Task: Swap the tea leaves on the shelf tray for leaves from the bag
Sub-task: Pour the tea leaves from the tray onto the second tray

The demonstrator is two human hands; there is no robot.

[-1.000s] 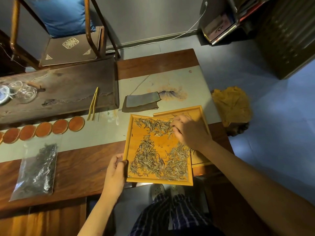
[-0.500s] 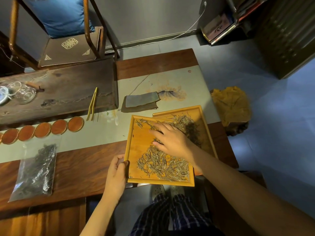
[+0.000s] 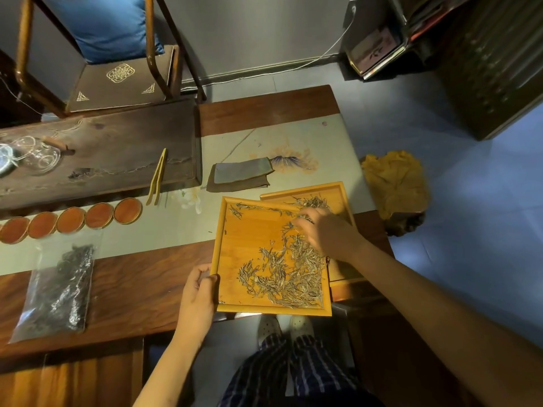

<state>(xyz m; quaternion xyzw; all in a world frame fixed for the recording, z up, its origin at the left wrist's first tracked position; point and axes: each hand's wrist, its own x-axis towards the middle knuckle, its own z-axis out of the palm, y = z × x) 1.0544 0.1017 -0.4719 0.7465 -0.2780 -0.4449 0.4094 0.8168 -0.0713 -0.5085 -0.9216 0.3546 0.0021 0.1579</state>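
The left hand (image 3: 199,292) grips the tilted tray (image 3: 249,242) by its near corner; the right hand (image 3: 326,233), fingers seemingly relaxed, sweeps pale leaves (image 3: 282,271) toward the second tray (image 3: 338,190) (best swept gently). The bag (image 3: 57,292) waits on the counter (image 3: 141,283).

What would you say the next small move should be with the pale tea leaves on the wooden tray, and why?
Probably another sweep: the right hand should draw back to the clump of pale tea leaves near the square wooden tray's near edge and push it toward the second wooden tray behind. Much of the leaf remains on the front tray, while the left hand grips its corner.
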